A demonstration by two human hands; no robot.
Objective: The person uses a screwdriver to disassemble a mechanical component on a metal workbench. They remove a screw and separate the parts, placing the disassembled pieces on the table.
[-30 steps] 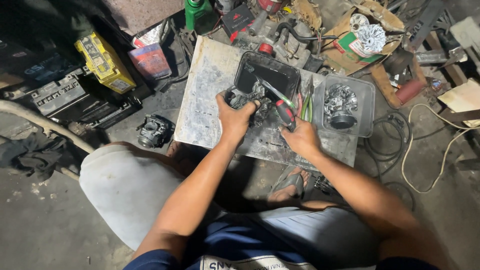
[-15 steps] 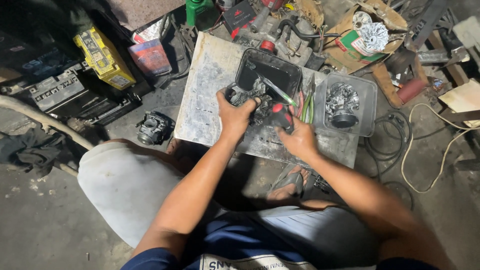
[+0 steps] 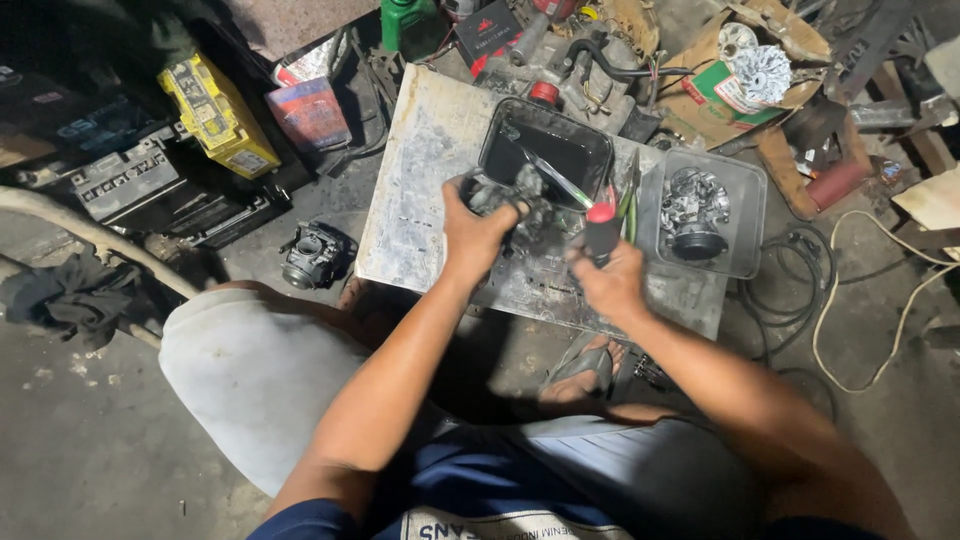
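**Desk:** What's the frame, biggest thing first?

**Photographer:** A stained metal sheet serves as a bench on a workshop floor. On its far side sits a black tray; to the right, a clear tub of small parts. At centre, the left hand grips a grimy carburettor, fingers curled tight around it, just near of the tray. The right hand is closed around a red-capped tool handle.

**Desk:** Risk?

**Photographer:** My read: the body looks oily, so it could twist in that one-handed hold and the tool slip toward the fingers. Loosened small bits could drop off the sheet into the floor clutter, beside a second carburettor at left.
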